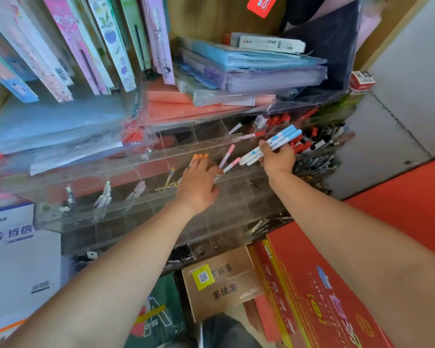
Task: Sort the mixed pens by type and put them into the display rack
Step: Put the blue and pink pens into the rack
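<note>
Blue-capped pens (284,135), right hand (278,159), caps up-right; pink pens (228,153), left hand (199,178).

Bright, even light, faint shadows. The wide lens bends the edges. Everything looks slightly soft, and the clear display rack (116,212) carries pale glare.

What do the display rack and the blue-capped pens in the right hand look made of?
Display rack: clear acrylic or similar rigid plastic, glossy; its walls are see-through and the edges catch light. Blue-capped pens in the right hand: likely plastic, with white barrels and smooth pale-blue caps.
</note>
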`<state>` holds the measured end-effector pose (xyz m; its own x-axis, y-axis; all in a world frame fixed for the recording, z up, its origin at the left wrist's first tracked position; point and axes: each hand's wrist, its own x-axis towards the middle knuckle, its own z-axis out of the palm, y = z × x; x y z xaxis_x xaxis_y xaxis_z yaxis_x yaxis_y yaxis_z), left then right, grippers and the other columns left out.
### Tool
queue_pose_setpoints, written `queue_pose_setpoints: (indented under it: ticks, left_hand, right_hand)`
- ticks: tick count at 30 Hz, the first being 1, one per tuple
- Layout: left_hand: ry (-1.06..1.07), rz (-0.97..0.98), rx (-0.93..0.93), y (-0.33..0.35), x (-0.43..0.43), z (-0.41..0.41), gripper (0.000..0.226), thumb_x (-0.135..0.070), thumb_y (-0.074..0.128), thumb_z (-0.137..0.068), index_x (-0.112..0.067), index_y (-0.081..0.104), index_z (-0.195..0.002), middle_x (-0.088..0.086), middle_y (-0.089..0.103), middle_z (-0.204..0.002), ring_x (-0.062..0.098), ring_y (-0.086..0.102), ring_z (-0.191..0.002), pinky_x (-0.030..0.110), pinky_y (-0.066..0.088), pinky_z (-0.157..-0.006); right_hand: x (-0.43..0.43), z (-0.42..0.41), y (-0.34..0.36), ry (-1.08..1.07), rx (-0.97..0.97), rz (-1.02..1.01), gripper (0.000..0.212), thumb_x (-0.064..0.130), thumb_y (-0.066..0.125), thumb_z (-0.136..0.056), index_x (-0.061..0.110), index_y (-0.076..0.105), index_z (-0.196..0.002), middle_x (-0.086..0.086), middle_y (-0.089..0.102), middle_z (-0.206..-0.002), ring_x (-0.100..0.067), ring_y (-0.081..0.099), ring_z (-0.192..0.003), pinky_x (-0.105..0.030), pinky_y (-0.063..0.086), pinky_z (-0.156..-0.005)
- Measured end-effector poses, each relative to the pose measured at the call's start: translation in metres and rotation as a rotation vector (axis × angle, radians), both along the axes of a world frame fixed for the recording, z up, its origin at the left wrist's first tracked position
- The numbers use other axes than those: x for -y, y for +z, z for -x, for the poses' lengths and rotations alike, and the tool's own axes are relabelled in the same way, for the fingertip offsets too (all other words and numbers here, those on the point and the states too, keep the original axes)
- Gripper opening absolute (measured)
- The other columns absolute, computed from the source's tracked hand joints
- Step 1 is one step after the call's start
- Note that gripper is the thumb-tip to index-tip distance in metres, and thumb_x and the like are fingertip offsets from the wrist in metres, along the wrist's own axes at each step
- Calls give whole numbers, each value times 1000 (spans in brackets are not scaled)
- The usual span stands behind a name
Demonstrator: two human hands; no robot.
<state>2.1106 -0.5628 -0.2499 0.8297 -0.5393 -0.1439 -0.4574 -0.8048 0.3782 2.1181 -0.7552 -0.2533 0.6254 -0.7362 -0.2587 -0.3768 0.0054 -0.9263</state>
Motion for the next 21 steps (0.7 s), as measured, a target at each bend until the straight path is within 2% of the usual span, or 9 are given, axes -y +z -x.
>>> queue_pose_setpoints:
  ticks: [3,7,9,12,15,18,21]
  left_hand:
    - [-10,28,2,-7,-1,-4,45,-20,57,-91,-25,50,-136,2,35,-148,28,13,-146,46,13,-120]
    - [-17,54,11,-13,-3,-9,42,-19,57,-91,-25,53,-133,0,42,-140,27,20,-142,45,16,-118]
    - [-19,55,15,-15,-2,-10,42,-19,57,-90,-26,54,-131,-1,44,-138,27,22,-140,45,19,-117]
    - [-15,68,6,-17,-3,-11,40,-19,58,-90,-26,56,-129,-2,46,-136,25,24,-139,44,21,-117]
    - [-5,77,-11,-15,-3,-11,39,-18,58,-90,-25,56,-128,-1,45,-137,23,26,-138,41,22,-115]
    - [16,66,-41,-11,-1,-9,39,-19,58,-91,-25,55,-129,3,40,-144,25,26,-140,39,26,-114]
    - [47,47,-80,-8,-1,-6,38,-18,56,-93,-25,54,-130,7,29,-154,27,20,-145,39,24,-115]
  right_hand:
    - [-4,-5,-13,8,-50,-17,30,24,71,-85,2,65,-104,-17,70,-100,-30,69,-82,-45,58,-80]
    - [-11,-9,-23,66,-117,-67,24,17,71,-86,0,65,-102,-14,68,-95,-19,63,-65,-33,57,-66]
    - [-14,-10,-26,98,-152,-61,24,16,70,-86,-2,66,-100,-14,67,-90,-17,60,-61,-32,55,-65]
    - [-14,-11,-29,115,-218,-10,28,15,71,-84,-4,65,-103,-11,64,-91,-22,62,-79,-38,54,-78]
    - [-12,-11,-29,138,-240,-5,21,6,69,-83,-1,65,-102,-17,68,-102,-29,66,-92,-45,54,-89]
    - [-9,-9,-31,148,-270,-28,23,-1,66,-82,-2,63,-105,-16,66,-99,-30,65,-94,-46,53,-90]
    - [-5,-4,-34,151,-275,-50,30,-1,66,-79,-1,61,-108,-18,67,-103,-33,66,-95,-44,56,-85]
